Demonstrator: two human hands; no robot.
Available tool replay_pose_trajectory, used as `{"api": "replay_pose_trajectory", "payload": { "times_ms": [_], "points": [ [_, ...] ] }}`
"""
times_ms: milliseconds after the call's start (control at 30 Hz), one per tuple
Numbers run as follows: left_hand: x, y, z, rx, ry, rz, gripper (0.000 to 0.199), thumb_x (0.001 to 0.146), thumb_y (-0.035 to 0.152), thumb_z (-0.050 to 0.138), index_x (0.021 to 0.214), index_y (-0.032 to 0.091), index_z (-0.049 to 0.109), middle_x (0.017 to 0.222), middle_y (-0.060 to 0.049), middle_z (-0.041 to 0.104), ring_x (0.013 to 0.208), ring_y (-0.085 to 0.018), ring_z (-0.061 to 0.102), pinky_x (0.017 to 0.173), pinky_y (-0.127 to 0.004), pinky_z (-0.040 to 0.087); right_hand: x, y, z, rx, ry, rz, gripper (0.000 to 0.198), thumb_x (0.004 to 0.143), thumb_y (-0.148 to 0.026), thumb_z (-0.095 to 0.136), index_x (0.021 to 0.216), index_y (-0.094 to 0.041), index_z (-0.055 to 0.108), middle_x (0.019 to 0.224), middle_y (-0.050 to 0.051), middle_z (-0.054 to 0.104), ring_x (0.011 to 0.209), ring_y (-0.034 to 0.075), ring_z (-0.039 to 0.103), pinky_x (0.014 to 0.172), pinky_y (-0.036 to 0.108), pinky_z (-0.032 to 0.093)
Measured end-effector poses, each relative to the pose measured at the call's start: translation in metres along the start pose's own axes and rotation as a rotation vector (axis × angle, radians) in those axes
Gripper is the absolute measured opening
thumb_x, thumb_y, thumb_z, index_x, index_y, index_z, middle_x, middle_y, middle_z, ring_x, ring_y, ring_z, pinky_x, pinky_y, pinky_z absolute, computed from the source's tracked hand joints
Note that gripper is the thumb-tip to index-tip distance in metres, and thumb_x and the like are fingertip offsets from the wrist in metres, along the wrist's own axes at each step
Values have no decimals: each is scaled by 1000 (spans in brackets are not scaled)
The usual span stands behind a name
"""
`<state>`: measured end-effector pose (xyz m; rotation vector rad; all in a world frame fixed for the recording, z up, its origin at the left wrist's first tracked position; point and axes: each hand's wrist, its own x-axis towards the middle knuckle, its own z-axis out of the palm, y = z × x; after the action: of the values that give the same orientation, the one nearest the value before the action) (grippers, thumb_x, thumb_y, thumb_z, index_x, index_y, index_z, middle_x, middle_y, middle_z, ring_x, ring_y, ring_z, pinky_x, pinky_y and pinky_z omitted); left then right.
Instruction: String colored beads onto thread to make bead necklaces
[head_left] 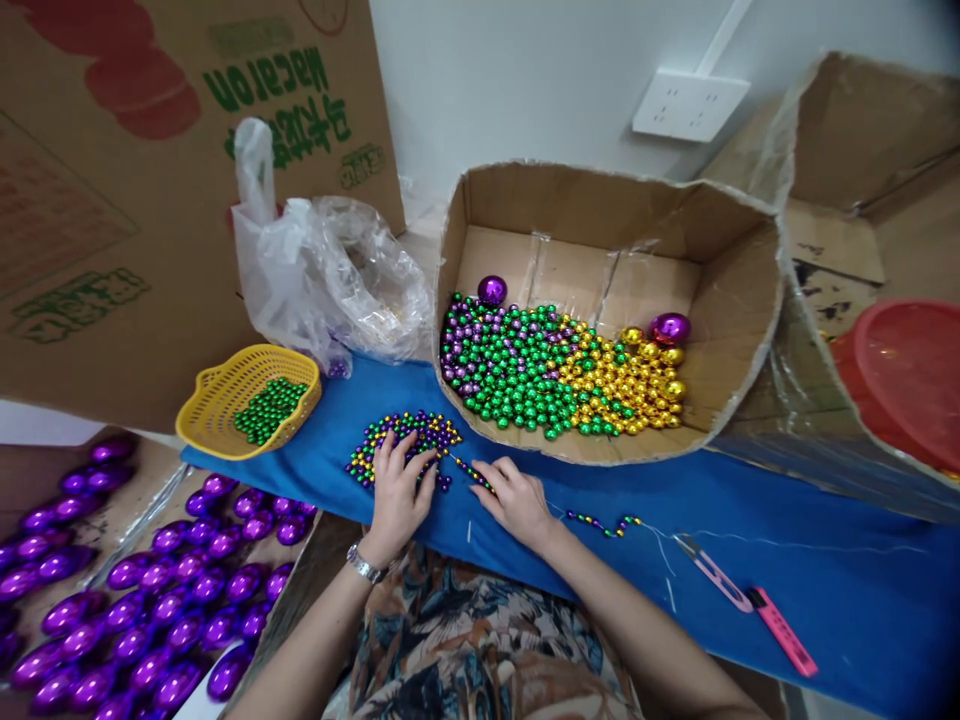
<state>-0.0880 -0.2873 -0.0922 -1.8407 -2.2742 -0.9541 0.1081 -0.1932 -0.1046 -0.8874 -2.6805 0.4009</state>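
Observation:
My left hand [400, 490] rests with its fingers spread on a small pile of purple, green and gold beads [409, 428] on the blue cloth. Whether a bead sits under its fingertips I cannot tell. My right hand [517, 500] is closed on a beading needle [466, 467] carrying a row of small beads, its bare tip pointing at the pile near my left index finger. From under my right hand a thin white thread [664, 540] runs right across the cloth. A short strung section of beads [606, 524] lies along it.
Behind the hands stands a cardboard box [585, 440] of loose beads and two big purple balls. A yellow basket [196, 415] holds green beads. Pink-handled scissors [720, 580] and a pink cutter [784, 632] lie right. Purple ornaments [187, 600] fill the lower left; plastic bags [300, 260] stand behind.

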Motion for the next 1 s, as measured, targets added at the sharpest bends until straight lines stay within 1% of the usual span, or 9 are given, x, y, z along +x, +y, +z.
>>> {"api": "replay_pose_trajectory", "payload": {
  "times_ms": [200,367,467,567,767,1000],
  "points": [
    [-5,-3,2,26,1,-19,20,89,23,56,107,22,65,131,-10,53,139,-36,26,107,-61,32,1,-2,2,-2,12,-13,35,97,-41,47,124,-24,62,95,5,65,72,13,65,59,21,45],
    [-6,-4,1,6,20,-7,19,89,20,56,106,22,65,127,-11,55,137,-35,30,107,-60,33,1,-4,0,-1,5,-31,34,96,-41,48,122,-24,63,95,5,65,71,13,65,57,21,45],
    [-9,-4,-2,-15,26,-2,20,88,18,57,106,22,65,129,-10,54,138,-34,29,109,-59,32,-3,-4,-3,12,-4,-62,34,96,-41,48,121,-23,63,95,5,65,72,13,65,57,21,45],
    [-16,1,-5,-41,24,20,22,87,16,57,107,21,64,130,-11,53,139,-34,27,109,-59,31,-9,-3,-7,23,-11,-92,33,97,-40,47,120,-22,63,94,5,65,73,13,65,57,21,45],
    [-30,13,-9,-49,-30,64,24,87,13,57,108,23,64,133,-11,52,140,-35,27,108,-63,27,-20,0,-10,19,-11,-109,32,97,-38,47,119,-22,64,93,5,65,72,12,65,56,21,44],
    [-32,9,-9,3,1,23,28,87,15,57,114,23,61,132,-12,51,139,-35,26,107,-61,31,-11,-2,-3,-5,-39,-117,31,96,-38,49,120,-23,64,95,5,65,72,13,65,56,21,44]
  ]
}}
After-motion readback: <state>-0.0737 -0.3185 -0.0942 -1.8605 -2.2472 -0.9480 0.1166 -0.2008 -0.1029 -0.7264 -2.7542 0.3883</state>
